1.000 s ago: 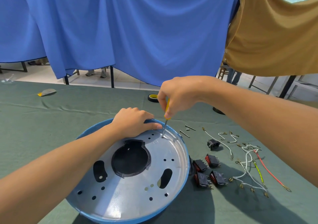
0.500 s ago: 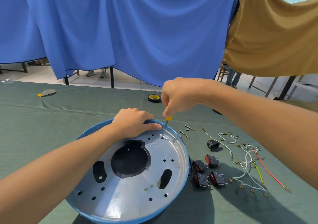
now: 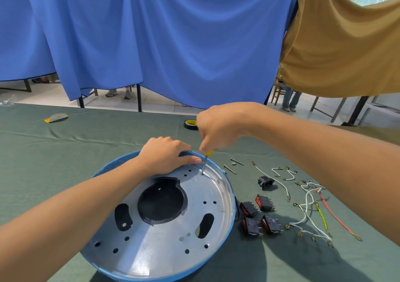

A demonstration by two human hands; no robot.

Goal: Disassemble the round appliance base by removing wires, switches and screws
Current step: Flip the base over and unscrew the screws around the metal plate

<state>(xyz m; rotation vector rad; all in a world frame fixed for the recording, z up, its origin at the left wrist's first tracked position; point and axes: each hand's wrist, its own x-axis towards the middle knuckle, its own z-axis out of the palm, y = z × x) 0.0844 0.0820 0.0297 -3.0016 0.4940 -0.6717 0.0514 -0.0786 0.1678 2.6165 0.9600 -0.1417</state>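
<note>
Base [image 3: 164, 249] unmoved — screwdriver [image 3: 204, 162] stays in its hole.

Bright, even daylight lit a sharp frame, brightest at upper right. Soft shadows fell on the worktop [image 3: 65, 162] at lower right. The metal base [image 3: 164, 249] showed mild glare. Edges bowed.

The left hand [image 3: 166, 155] and right hand [image 3: 218, 128] are bare; left forearm [image 3: 75, 212] and right forearm [image 3: 313, 151] are bare too.

Right hand [image 3: 218, 128] grips screwdriver [image 3: 204, 163], tip seemingly touching the base [image 3: 164, 249].
</note>
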